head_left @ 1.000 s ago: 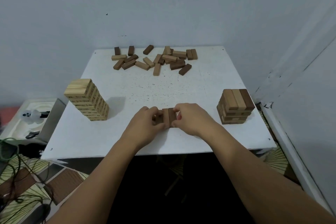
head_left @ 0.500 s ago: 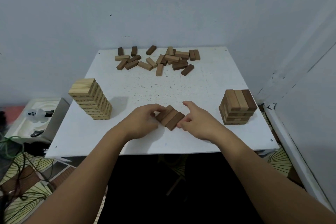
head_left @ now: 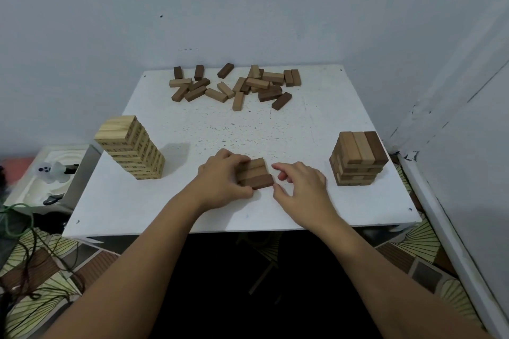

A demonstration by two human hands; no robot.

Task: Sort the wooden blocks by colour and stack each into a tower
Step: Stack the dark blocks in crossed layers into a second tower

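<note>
table: white square top [head_left: 316, 124], speckled; far edge against the wall, right edge close to the side wall, near edge facing the person.
left hand: left hand [head_left: 223, 181] rests on the table near the front edge; fingers and thumb curled round the left end of the row of three blocks, gripping it.
right hand: right hand [head_left: 300, 187] sits just right of the row; fingers loosely bent, holding nothing; thumb tip very near the row's right end, contact cannot be told.
row of three blocks: row of three blocks [head_left: 256, 173] lies flat, side by side, front centre of the table; two lighter brown blocks behind, one dark brown block nearest the person.
pale tower: pale tower [head_left: 129, 146] stands near the left edge, tall, leaning in this wide view; its base is well inside the front-left corner.
brown tower: brown tower [head_left: 358, 158] stands near the right edge, shorter; top layer shows two light brown blocks and one dark.
loose pile: loose pile [head_left: 237, 85] of light and dark brown blocks lies scattered along the far edge.
open room: bare table surface between the pile and the hands, and between the two towers.
off table: white tray [head_left: 52, 173] beside the left edge; cables [head_left: 24, 250] on the patterned floor below.
</note>
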